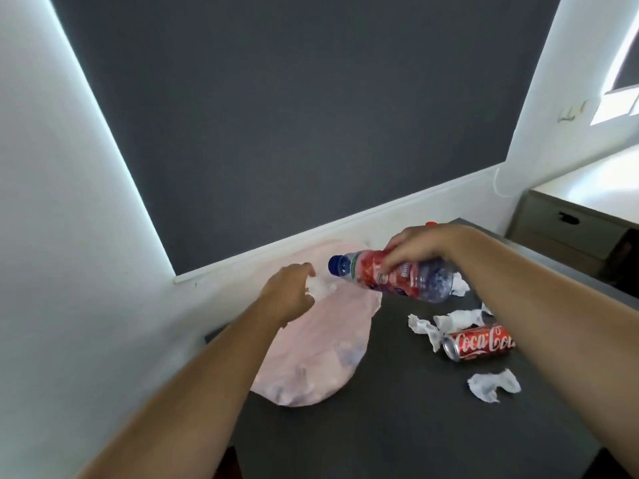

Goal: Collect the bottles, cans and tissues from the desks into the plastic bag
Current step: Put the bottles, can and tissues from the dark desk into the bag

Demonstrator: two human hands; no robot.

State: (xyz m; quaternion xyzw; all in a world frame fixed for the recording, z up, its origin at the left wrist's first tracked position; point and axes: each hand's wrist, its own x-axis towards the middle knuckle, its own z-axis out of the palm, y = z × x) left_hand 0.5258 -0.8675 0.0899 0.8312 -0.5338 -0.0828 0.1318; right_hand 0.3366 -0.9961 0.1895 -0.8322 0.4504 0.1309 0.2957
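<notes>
A pale pink plastic bag [321,354] hangs at the left edge of the dark desk [415,409], bulging with items. My left hand [288,295] grips the bag's top edge, bunched white at its fingers. My right hand [418,247] holds a clear plastic bottle [390,276] with a red label and blue cap, lying sideways, cap pointing toward the bag's mouth. A red Coca-Cola can [479,342] lies on its side on the desk. Crumpled white tissues lie around it: one [427,328] left of the can, one [492,385] in front, one [460,283] behind the bottle.
A dark grey wall panel [294,115] with a white ledge stands behind the desk. A white wall rises at the left. A beige drawer unit [567,229] with a white top stands at the right. A small red object [431,223] peeks out behind my right hand.
</notes>
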